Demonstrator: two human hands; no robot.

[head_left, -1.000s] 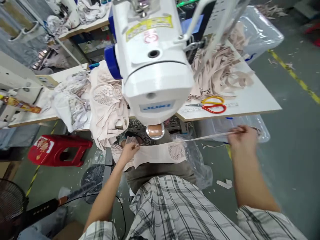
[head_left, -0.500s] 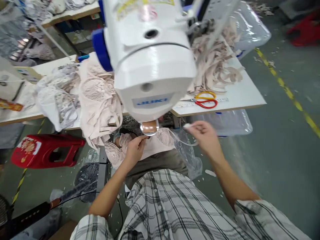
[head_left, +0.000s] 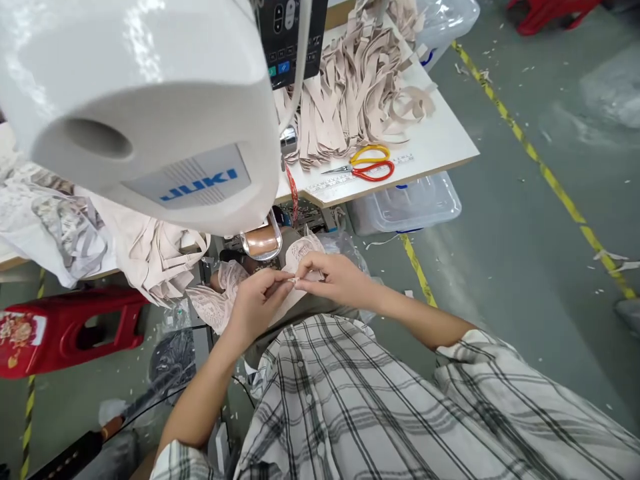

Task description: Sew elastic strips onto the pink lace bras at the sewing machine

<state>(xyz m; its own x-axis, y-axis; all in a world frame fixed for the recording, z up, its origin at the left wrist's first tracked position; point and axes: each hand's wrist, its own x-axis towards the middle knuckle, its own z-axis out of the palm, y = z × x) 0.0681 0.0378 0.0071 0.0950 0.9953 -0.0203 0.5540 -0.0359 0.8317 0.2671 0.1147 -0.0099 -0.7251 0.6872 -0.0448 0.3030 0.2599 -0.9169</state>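
Observation:
My left hand (head_left: 256,303) and my right hand (head_left: 339,283) meet fingertip to fingertip over my lap. Both are closed in a pinch on the edge of a pale pink lace bra (head_left: 213,307). One lace cup spreads out left of my left hand, and the other lace part shows just beyond my right hand. Fingers hide the exact spot being pinched. Just past the hands is the metal-rimmed, copper-coloured front part (head_left: 263,241) of the white JUKI sewing machine (head_left: 165,133), whose head fills the upper left.
On the white table (head_left: 445,143) lie scissors (head_left: 370,163) with yellow and red handles, a ruler (head_left: 325,183) and a heap of beige fabric strips (head_left: 350,93). More bras (head_left: 155,247) hang over the left table edge. A red stool (head_left: 75,327) and a clear plastic bin (head_left: 425,203) stand below.
My right hand has come in from the right, where it held a thin pale strip out, to meet my left hand at the bra. The view has shifted closer to the machine.

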